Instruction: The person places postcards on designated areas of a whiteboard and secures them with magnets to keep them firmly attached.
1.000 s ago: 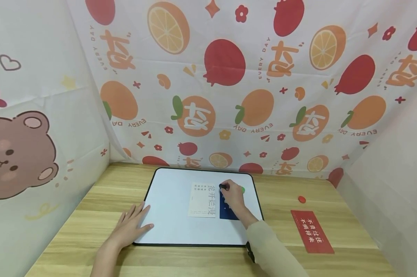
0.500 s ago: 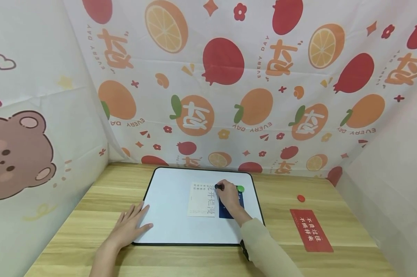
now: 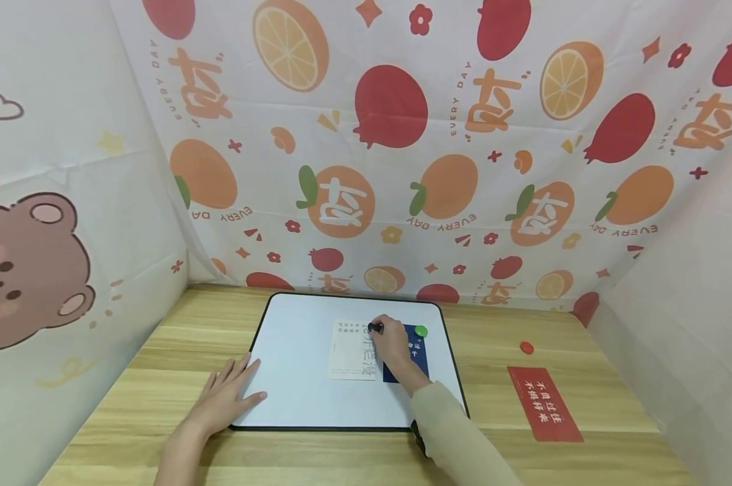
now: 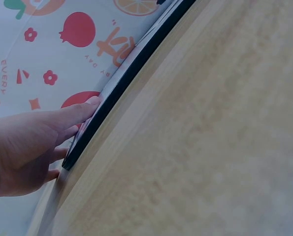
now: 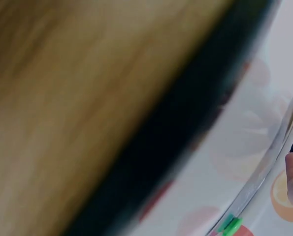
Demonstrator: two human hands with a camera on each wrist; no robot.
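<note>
A whiteboard [image 3: 296,351] with a black frame lies on the wooden table. My left hand [image 3: 221,399] rests on its near left edge with the fingers spread; in the left wrist view the thumb [image 4: 89,105] lies on the rim. Between thumb and fingertips, my right hand [image 3: 393,344] pinches a small black magnet [image 3: 375,327] over the top right corner of a cream card [image 3: 344,354] with grey lettering. Beside that card lies a dark blue card [image 3: 419,361], partly hidden by the right hand, with a green round magnet [image 3: 421,331] at its top.
Right of the board, a red card [image 3: 545,405] with white lettering lies on the table [image 3: 609,412], and a red round magnet [image 3: 527,347] sits above it. A fruit-printed cloth [image 3: 396,182] hangs behind the table.
My right hand has moved left with the black magnet, from over the blue card to the cream card's top right corner. The green magnet shows more fully. My left hand stays put.
</note>
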